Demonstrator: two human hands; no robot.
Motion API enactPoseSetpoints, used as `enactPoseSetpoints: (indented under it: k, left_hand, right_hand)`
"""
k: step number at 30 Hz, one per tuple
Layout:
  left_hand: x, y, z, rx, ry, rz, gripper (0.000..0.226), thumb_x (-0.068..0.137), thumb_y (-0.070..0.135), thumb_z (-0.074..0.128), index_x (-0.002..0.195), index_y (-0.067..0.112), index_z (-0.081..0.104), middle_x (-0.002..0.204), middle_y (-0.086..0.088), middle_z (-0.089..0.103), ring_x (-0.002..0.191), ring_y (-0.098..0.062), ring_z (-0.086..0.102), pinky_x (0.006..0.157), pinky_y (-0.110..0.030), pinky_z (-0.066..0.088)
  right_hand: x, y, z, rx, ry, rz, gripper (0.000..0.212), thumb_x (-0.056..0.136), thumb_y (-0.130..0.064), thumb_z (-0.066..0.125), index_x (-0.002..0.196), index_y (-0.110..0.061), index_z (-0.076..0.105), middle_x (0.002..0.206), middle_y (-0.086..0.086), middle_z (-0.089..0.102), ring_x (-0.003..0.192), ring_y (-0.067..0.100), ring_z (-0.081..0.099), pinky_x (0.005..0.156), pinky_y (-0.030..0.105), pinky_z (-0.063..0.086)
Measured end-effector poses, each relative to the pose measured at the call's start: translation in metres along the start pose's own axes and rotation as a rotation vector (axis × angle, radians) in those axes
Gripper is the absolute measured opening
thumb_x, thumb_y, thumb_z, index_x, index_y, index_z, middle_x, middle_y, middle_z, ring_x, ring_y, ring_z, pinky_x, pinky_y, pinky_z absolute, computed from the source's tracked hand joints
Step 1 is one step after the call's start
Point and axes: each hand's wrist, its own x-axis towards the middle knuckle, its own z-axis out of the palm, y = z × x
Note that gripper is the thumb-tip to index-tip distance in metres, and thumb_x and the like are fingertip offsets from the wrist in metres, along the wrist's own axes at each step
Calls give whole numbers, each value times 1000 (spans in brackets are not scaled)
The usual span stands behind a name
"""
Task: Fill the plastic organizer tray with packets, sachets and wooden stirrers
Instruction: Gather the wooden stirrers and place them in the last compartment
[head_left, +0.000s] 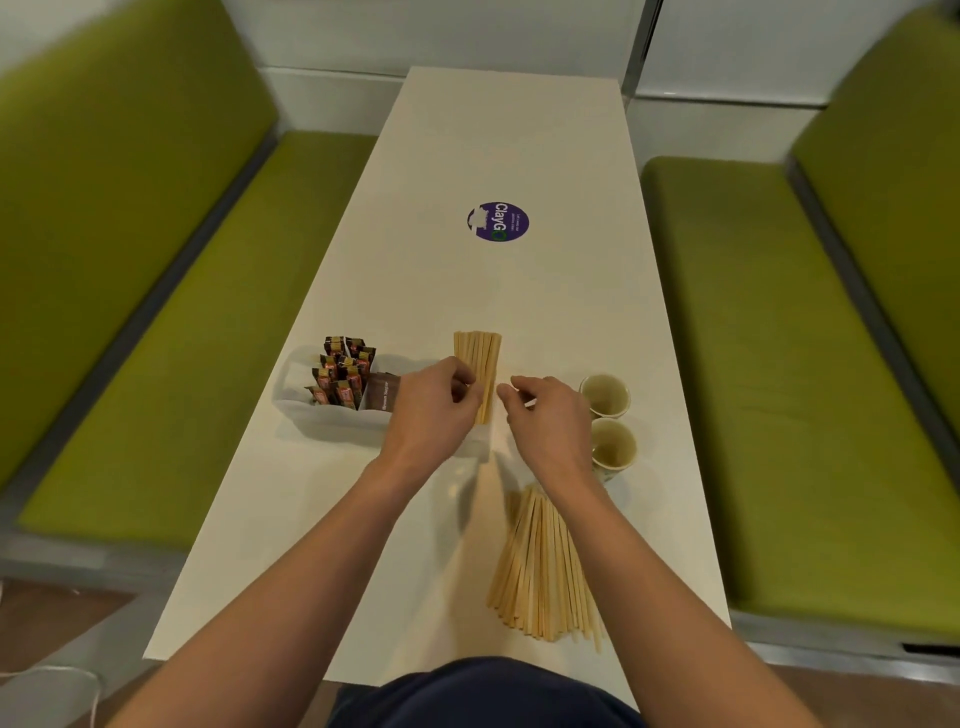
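Note:
A clear plastic organizer tray (311, 410) sits on the white table, left of centre. Its left compartment holds several dark sachets with orange bands (342, 371), and brown sugar packets (383, 391) stand beside them. A bundle of wooden stirrers (480, 364) stands upright at the tray's right end, gripped by my left hand (434, 410). My right hand (545, 415) hovers just to the right of the bundle, fingers loosely curled and holding nothing. A loose pile of stirrers (543, 566) lies on the table near me.
Two small paper cups (605, 396) (614, 449) stand to the right of my right hand. A round purple sticker (497, 222) marks the table's middle. Green padded benches (130, 312) (810, 364) flank the table on both sides.

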Motion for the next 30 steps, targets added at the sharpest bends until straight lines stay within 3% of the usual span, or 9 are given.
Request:
enactPoseSetpoints:
  k: [3,7,13,19,26,30]
  left_hand:
    - [-22,-1,4,-21,-63,-13,12,93,29,67,96,18,71,82,10,70,76,1,64,65,-6,44]
    - [-57,-6,22,-18,-209,-57,12,90,37,69,94,26,71,84,14,70,79,0,64,75,-29,57]
    - [-100,-13,51,100,-368,-175,29,83,53,69,100,30,69,87,15,67,85,-8,64,82,-40,58]
    - [-116,-6,67,237,-346,-161,41,78,65,69,97,28,63,87,12,64,83,-13,63,74,-37,58]
    - [-111,-5,67,143,-322,-225,10,83,34,71,87,25,73,80,9,70,79,-14,68,76,-39,60]
    - [-108,-8,65,102,-328,-252,6,80,28,70,74,27,73,74,12,69,76,-10,67,76,-38,60]
  right_hand:
    - [-29,12,-17,107,-16,11,28,97,-43,63,111,-23,78,99,-11,76,86,7,72,86,35,57]
    - [-75,43,-40,30,-66,50,18,95,-40,68,105,-29,78,92,-18,74,82,-1,67,80,28,57]
    - [-115,95,-38,-138,-119,198,36,94,-48,67,122,-25,71,114,-8,70,93,8,64,84,28,54]
    - [-116,103,-29,-178,-134,214,47,90,-58,68,118,-21,71,105,-5,72,94,13,66,83,35,57]
    - [-105,96,-20,-164,-139,236,28,89,-44,72,104,-21,77,96,-6,76,91,15,69,83,35,58]
    - [-103,97,-18,-110,-130,286,14,88,-34,71,94,-24,80,84,-10,74,83,13,69,80,38,61]
